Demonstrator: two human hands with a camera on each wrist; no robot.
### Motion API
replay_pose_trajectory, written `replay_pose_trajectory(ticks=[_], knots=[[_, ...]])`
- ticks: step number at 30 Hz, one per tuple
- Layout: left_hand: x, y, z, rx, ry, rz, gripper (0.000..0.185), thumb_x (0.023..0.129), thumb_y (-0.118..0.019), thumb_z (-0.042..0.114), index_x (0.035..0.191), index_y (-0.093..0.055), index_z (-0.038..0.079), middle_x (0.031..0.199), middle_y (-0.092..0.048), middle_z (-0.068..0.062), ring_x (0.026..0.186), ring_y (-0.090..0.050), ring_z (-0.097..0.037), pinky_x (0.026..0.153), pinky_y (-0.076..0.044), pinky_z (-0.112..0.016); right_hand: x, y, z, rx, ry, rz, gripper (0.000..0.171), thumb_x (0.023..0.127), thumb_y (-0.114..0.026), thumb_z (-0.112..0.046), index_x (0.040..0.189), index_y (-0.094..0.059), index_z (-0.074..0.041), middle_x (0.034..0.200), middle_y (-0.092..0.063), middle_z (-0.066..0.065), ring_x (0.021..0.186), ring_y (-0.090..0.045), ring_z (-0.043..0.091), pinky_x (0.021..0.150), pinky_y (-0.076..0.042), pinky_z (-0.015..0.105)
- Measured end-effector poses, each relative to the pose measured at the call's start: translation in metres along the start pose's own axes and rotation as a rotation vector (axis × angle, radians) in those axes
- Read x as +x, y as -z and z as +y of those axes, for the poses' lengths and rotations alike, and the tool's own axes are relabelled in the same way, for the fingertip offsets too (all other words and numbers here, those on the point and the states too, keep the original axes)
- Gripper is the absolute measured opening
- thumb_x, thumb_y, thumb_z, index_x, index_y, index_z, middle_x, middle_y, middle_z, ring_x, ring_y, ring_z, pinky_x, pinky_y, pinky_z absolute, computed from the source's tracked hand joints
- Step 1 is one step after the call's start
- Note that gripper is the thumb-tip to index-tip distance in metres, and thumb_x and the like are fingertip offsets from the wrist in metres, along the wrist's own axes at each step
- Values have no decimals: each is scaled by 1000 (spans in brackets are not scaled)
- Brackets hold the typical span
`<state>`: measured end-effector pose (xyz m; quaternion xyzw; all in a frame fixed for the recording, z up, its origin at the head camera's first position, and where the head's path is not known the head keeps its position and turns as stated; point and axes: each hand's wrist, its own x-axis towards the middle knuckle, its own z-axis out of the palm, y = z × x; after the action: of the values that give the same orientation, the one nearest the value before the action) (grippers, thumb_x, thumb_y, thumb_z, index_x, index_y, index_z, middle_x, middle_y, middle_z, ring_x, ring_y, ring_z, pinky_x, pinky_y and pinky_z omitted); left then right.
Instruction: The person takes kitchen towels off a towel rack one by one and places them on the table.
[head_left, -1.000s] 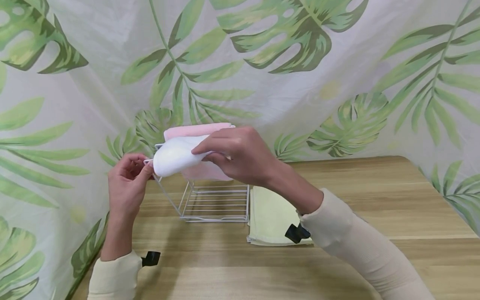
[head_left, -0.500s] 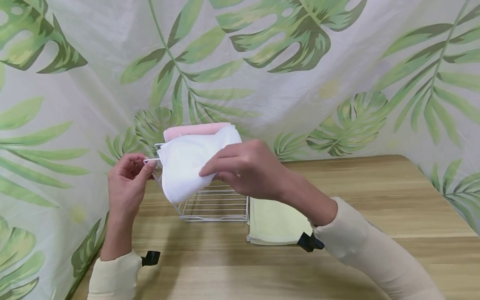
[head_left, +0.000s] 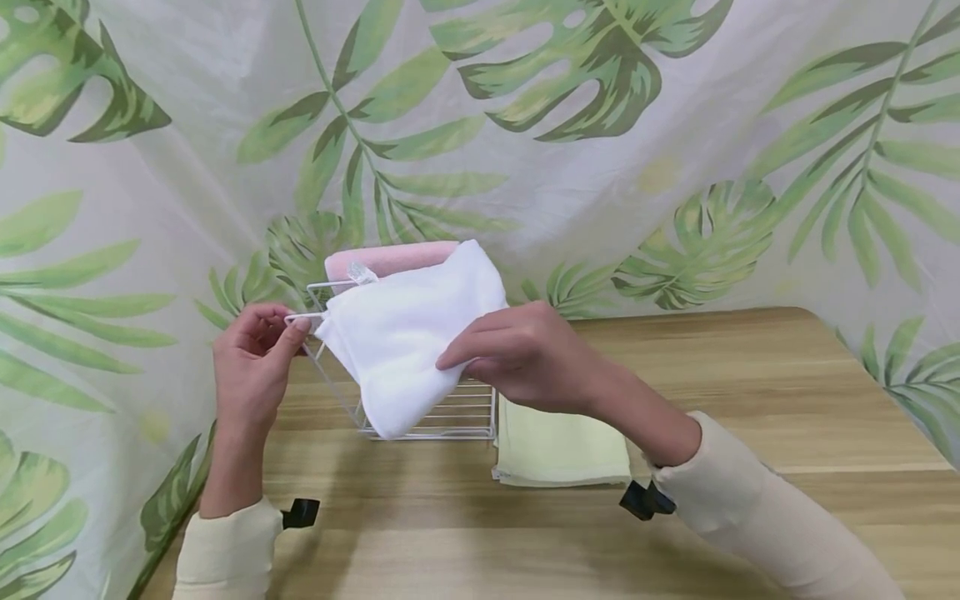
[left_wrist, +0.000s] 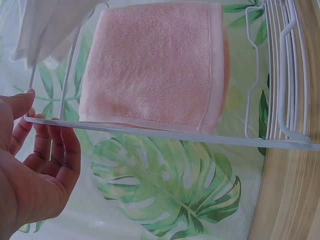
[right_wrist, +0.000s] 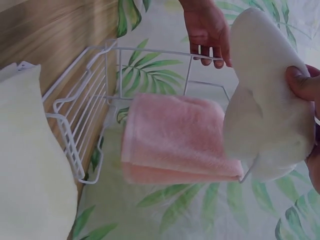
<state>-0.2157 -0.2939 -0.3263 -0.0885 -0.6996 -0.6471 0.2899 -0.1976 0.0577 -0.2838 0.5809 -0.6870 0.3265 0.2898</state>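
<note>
A white wire rack [head_left: 435, 421] stands on the wooden table, with a pink towel [head_left: 390, 258] hung over its back bar. My left hand [head_left: 288, 327] pinches the rack's top front corner. A white towel [head_left: 405, 333] is draped over the front bar and hangs down, and my right hand [head_left: 457, 362] grips its right side. In the left wrist view, the left hand's fingers [left_wrist: 45, 150] curl under the wire bar [left_wrist: 175, 135] in front of the pink towel [left_wrist: 155, 65]. The right wrist view shows my thumb [right_wrist: 302, 82] on the white towel [right_wrist: 270, 100] beside the pink towel [right_wrist: 175, 140].
A folded pale yellow-green towel [head_left: 558, 446] lies flat on the table [head_left: 750, 400] just right of the rack. A leaf-print cloth backdrop [head_left: 600, 125] closes off the back and both sides. Bare wood stretches to the front and right.
My right hand has moved down and to the right, drawing the white towel from a bunched roll into a spread drape over the front bar. The left hand has stayed on the rack corner.
</note>
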Motion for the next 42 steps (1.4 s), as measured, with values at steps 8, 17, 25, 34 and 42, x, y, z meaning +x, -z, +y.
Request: replay_pose_trajectory(ticks=[8,17,25,34,42], knots=[[0,0,0,-4,2,1,10,95,-76,-5,103,-70,-5,81,-68,-2,67,-64,-14,63,-62,-18,-10,-1,6,92,-32,11,23,86,-84,6,102,-82,-9,98,-83,0,88,-77,9,77,-62,23],[0,-1,1,-9,-2,10,10,94,-76,-6,103,-70,-6,80,-69,-1,67,-64,-11,62,-62,-18,-18,0,7,97,-53,-4,24,85,-83,9,101,-82,-9,98,-83,0,87,-76,8,75,-61,22],[0,-1,0,-8,-11,6,10,94,-76,-7,102,-70,-4,79,-68,-1,66,-64,-12,62,-63,-19,-28,7,13,29,40,12,28,81,-86,9,102,-81,-9,97,-82,0,89,-78,12,78,-65,25],[0,-1,-1,-13,-14,-1,10,94,-76,-6,102,-69,-6,79,-69,-1,66,-63,-13,62,-62,-19,-42,24,10,91,-1,74,32,77,-89,11,103,-81,-7,97,-82,4,89,-79,16,82,-64,23],[1,1,-3,-4,-23,0,11,94,-77,-4,103,-70,-6,79,-69,-2,65,-63,-13,62,-62,-18,-45,40,-4,49,-59,115,32,76,-90,10,102,-82,-8,96,-83,5,86,-79,16,79,-64,21]])
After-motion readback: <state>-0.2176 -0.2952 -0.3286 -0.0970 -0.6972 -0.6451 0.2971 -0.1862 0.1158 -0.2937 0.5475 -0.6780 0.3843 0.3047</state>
